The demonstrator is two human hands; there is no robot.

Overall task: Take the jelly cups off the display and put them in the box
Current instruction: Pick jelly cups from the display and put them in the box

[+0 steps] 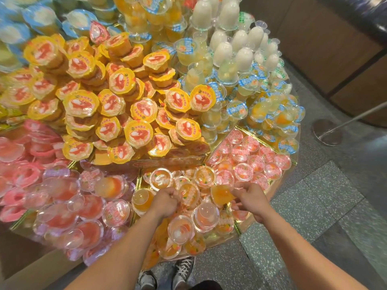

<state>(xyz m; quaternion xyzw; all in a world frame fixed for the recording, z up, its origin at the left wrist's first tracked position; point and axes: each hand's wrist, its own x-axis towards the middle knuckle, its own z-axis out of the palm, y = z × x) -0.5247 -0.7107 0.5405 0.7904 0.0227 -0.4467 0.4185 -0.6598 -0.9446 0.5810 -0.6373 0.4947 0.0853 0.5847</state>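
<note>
Filling the near compartment [137,184] to its gold edge, cups [206,176] left little bare room; open floor [314,227] lay right. Left hand [165,200] curled against the middle cup [188,194], hold unclear; right hand [249,197] pinched an orange cup [221,194].

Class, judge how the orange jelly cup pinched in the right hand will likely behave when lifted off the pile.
The orange jelly cup looks filled, so probably heavy for its size. Its clear plastic looks glossy and may slip from the right hand. Loosely piled neighbouring cups could shift or roll.
</note>
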